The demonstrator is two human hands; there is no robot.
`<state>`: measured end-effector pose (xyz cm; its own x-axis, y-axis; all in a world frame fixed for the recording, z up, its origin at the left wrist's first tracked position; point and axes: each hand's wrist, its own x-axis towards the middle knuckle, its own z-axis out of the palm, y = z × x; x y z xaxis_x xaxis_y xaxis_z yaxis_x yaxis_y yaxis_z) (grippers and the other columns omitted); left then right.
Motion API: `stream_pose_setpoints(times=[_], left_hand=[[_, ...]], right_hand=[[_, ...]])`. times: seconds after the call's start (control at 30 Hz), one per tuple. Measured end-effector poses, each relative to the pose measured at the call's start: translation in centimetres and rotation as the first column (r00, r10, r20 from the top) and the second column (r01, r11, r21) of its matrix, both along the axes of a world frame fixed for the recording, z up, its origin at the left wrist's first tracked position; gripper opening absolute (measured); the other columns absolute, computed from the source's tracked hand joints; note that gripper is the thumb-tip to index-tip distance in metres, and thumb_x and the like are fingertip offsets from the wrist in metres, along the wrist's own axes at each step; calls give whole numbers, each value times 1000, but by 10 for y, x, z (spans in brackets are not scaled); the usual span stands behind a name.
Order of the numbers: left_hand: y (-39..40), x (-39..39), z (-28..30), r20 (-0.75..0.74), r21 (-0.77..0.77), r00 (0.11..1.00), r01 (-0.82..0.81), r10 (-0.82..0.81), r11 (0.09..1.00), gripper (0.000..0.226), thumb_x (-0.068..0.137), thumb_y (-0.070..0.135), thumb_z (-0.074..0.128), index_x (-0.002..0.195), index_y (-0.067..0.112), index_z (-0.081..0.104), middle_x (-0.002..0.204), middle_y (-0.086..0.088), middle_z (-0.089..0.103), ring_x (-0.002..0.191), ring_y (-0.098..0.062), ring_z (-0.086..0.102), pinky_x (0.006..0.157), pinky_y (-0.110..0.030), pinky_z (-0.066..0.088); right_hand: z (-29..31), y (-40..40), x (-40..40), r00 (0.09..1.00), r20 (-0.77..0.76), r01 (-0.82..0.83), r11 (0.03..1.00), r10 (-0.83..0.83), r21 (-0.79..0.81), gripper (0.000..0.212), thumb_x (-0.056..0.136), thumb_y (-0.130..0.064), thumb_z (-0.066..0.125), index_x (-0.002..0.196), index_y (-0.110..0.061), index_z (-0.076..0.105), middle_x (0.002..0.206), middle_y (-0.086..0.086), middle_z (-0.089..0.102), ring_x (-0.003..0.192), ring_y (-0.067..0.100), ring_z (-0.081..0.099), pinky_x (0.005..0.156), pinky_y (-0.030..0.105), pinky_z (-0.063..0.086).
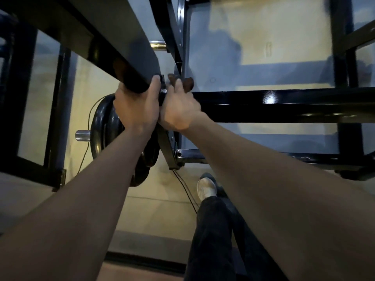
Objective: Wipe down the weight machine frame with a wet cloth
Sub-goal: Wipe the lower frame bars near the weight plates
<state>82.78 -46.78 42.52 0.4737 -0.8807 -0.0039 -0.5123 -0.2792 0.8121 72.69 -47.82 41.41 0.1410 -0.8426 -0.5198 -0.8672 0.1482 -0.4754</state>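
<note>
- Head view looks down along both bare forearms to a black weight machine frame [284, 98] standing on a pale floor [158, 211].
- The left hand [135, 106] is wrapped around the rounded lower end of a thick black frame beam [113, 37] that slants in from the upper left; its thumb lies up the beam's near face, and its fingers curl under the end, mostly hidden.
- The right hand [179, 110] sits just beside the left, the two almost touching, where the slanted beam meets a glossy horizontal crossbar.
- The right hand's fingers [178, 84] are curled, clutching a dark reddish-brown cloth [187, 83] against the frame joint; bits of the cloth poke out above and between the fingertips.
- Whether the cloth is wet cannot be told from this view.
- A black weight plate [102, 122] hangs on a chrome peg [82, 135] below the left hand, partly covered by the left forearm.
- A thin cable [87, 138] trails down the floor beside the plate.
- Another chrome peg [157, 44] shows higher up, behind the slanted beam.
- Lower down, the person's dark trouser leg [211, 230] and a light shoe [207, 188] rest on the floor, near a bolted foot of the frame.
</note>
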Motion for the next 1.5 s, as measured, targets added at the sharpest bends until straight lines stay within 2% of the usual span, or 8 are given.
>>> stream_pose_setpoints(times=[0.17,0.43,0.63,0.8,1.13,1.3,1.4,1.5], left_hand=[[0,1,6,50,27,999,17,-18,999,54,78,63,72,107,17,74,97,9,76,93,-2,71,86,-33,59],[4,-6,11,69,13,998,-2,1,1000,41,83,54,71,98,16,72,85,13,73,80,6,66,76,-17,54],[2,-5,8,97,6,995,-9,8,1000,42,81,56,71,101,19,74,89,13,75,86,4,68,83,-25,57],[3,-5,11,38,42,999,15,-16,999,39,81,55,72,99,20,73,87,12,75,84,4,69,82,-29,59],[10,-16,8,-224,31,971,-75,80,997,42,80,45,80,115,36,58,109,20,71,104,6,65,94,-18,51],[31,-55,-16,174,102,968,-203,183,974,95,83,56,72,158,17,27,157,-8,35,147,-27,29,122,-44,24],[56,-111,-27,159,260,939,-338,305,905,74,92,43,66,154,19,31,155,-8,32,143,-29,30,115,-49,21],[71,-146,-43,222,288,967,-190,128,939,43,96,34,62,137,24,51,147,-4,38,136,-27,35,111,-48,23]], right_hand=[[-1,4,-22,988,-116,-110,993,104,-40,83,94,-17,67,161,-15,18,169,12,10,140,42,39,102,53,46],[-13,44,-112,913,-352,167,976,-205,-137,76,98,-26,65,159,-17,20,166,6,18,126,41,49,75,45,43],[-9,10,4,992,-100,65,995,-73,-80,76,100,-18,61,163,-19,17,172,9,6,132,37,50,85,44,48],[-15,23,-31,987,-158,1,988,-26,-156,82,94,-13,66,161,-28,21,170,0,14,129,37,49,80,46,46],[-18,71,-194,813,-375,386,894,-445,-226,68,96,-27,64,155,-23,30,168,0,20,122,43,56,84,46,48],[-13,38,-106,939,-321,95,989,-126,-110,92,97,-31,65,164,-23,3,172,4,5,124,36,54,71,40,40],[-11,38,-119,945,-326,-57,993,22,-98,89,101,-39,62,165,-22,3,173,4,0,127,38,52,73,41,38],[-21,58,-191,938,-346,-76,975,0,-208,77,103,-46,55,163,-26,10,171,-1,9,116,40,58,71,41,39]])
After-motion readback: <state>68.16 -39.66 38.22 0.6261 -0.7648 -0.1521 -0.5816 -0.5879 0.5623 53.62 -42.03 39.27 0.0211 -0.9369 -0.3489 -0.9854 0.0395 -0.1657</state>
